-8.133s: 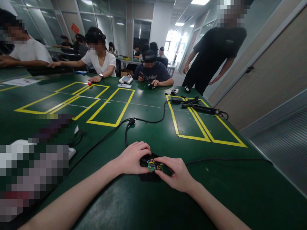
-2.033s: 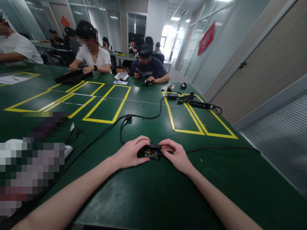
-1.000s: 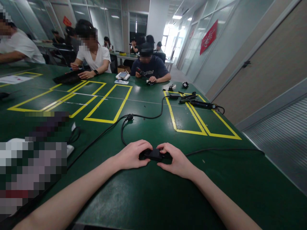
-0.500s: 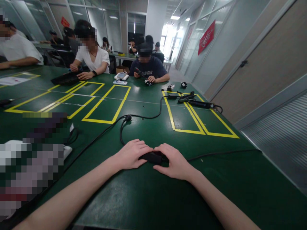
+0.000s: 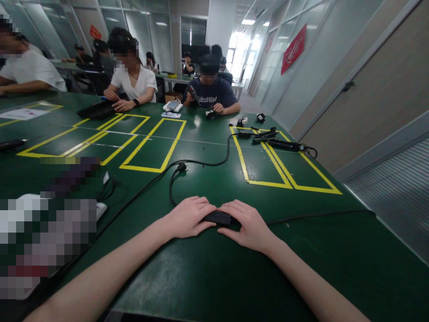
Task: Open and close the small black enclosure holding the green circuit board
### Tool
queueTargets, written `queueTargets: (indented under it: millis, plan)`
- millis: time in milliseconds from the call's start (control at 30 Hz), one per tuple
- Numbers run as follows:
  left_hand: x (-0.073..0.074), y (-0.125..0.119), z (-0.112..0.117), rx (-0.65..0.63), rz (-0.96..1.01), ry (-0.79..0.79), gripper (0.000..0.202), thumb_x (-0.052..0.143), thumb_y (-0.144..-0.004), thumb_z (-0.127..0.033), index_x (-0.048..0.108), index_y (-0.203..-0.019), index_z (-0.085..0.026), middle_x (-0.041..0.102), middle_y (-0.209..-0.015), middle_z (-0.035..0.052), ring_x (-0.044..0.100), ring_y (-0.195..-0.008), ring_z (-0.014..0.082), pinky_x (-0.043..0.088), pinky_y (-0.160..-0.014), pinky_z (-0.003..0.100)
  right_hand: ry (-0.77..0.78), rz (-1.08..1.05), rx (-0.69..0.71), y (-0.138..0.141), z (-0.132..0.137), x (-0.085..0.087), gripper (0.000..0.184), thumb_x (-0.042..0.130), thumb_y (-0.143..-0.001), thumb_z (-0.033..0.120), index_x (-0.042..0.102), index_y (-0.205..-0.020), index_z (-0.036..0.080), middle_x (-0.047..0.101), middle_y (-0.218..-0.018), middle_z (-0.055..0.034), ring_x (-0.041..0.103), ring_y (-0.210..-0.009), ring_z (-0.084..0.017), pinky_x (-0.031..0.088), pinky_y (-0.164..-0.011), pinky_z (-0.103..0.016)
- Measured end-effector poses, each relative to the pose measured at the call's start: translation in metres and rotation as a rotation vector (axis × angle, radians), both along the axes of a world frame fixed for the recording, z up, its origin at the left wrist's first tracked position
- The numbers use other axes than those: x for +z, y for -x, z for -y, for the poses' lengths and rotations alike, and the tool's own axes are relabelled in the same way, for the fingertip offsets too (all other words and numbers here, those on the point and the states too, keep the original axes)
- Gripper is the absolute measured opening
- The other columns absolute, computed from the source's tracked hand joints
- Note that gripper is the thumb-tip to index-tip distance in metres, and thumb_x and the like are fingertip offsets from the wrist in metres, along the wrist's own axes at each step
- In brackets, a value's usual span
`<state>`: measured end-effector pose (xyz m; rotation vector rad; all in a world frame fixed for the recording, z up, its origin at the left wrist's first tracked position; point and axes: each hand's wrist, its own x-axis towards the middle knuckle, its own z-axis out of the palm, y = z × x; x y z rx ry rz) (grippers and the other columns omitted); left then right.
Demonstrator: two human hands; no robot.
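Observation:
A black power adapter [image 5: 217,218] lies low over the green table between my two hands. My left hand [image 5: 192,217] closes round its left end, fingers over the top and thumb along the near side. From the other side, my right hand [image 5: 246,223] curls about the right end, its fingertips meeting those of my left hand. A short black cord [image 5: 170,188] runs from behind my left hand to a plug [image 5: 181,167] resting on the table. Another black cable [image 5: 318,215] extends rightward from beneath my right hand.
A long cable [image 5: 140,192] crosses the green table [image 5: 187,277]. Yellow tape outlines [image 5: 142,168] mark its surface. Black tools [image 5: 284,145] lie at the far right. Across the table, one person [image 5: 134,85] handles a black tray [image 5: 95,109]; another [image 5: 212,91] holds a tool.
The adapter has turned slightly, so more of its ribbed near face shows between my hands. My hands keep their hold. The whole scene has shifted a little to the right in view.

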<state>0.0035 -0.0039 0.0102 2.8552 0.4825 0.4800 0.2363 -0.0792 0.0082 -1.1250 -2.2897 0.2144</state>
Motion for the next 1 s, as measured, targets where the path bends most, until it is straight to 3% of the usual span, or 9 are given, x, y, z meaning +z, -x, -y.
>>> queueTargets:
  millis: [167,333,500,633,800,1000]
  plan:
    - [0.0003,0.0012,-0.0011,-0.022,0.097,0.029,0.04,0.055,-0.104,-0.045,0.061,-0.132,-0.017,0.073,-0.119,0.0124,0.069,-0.109,0.0256,0.054,-0.094,0.037,-0.067,0.001,0.005,-0.0002,-0.0018,-0.0027,0.019,0.061,-0.1,0.031,0.068,-0.112,0.018,0.076,-0.098,-0.0102,0.067,-0.086,-0.025,0.055,-0.077,-0.04]
    - [-0.0029,0.0013,-0.002,-0.039,0.109,0.047,0.032,0.054,-0.105,-0.04,0.066,-0.124,-0.016,0.077,-0.108,0.0097,0.074,-0.098,0.023,0.056,-0.087,0.033,-0.103,-0.036,0.004,-0.0009,-0.004,-0.0064,0.021,0.071,-0.095,0.032,0.068,-0.11,0.019,0.076,-0.096,-0.0086,0.067,-0.085,-0.024,0.056,-0.076,-0.039]
    - [-0.0057,0.0014,-0.0028,-0.049,0.168,0.053,0.042,0.059,-0.102,-0.04,0.058,-0.137,-0.016,0.073,-0.128,0.0134,0.072,-0.113,0.0261,0.057,-0.096,0.037,-0.137,-0.005,-0.005,0.0005,-0.0034,-0.0069,0.018,0.066,-0.098,0.03,0.068,-0.111,0.018,0.077,-0.098,-0.0105,0.069,-0.084,-0.025,0.057,-0.074,-0.039]
    - [-0.0072,0.0022,-0.0022,-0.04,0.16,0.094,0.033,0.057,-0.104,-0.036,0.063,-0.131,-0.018,0.077,-0.117,0.0098,0.076,-0.104,0.0236,0.059,-0.091,0.033,-0.158,-0.049,-0.019,0.0011,-0.0028,-0.0068,0.02,0.07,-0.096,0.031,0.069,-0.112,0.018,0.078,-0.1,-0.0102,0.071,-0.087,-0.025,0.059,-0.076,-0.039]
    - [-0.0056,0.0018,-0.0005,-0.044,0.195,0.084,0.042,0.06,-0.102,-0.037,0.058,-0.14,-0.019,0.074,-0.128,0.0113,0.074,-0.112,0.0242,0.059,-0.096,0.034,-0.173,-0.047,-0.026,0.0012,-0.0018,-0.0049,0.017,0.068,-0.097,0.026,0.07,-0.111,0.018,0.079,-0.101,-0.0104,0.074,-0.085,-0.024,0.061,-0.075,-0.038]
    - [-0.0053,0.0011,0.0023,-0.041,0.221,0.091,0.037,0.058,-0.103,-0.031,0.059,-0.137,-0.019,0.076,-0.125,0.0095,0.076,-0.108,0.0229,0.061,-0.092,0.032,-0.27,-0.101,-0.019,0.0005,-0.0032,-0.0046,0.019,0.071,-0.096,0.03,0.071,-0.112,0.019,0.08,-0.099,-0.01,0.076,-0.085,-0.023,0.062,-0.074,-0.036]
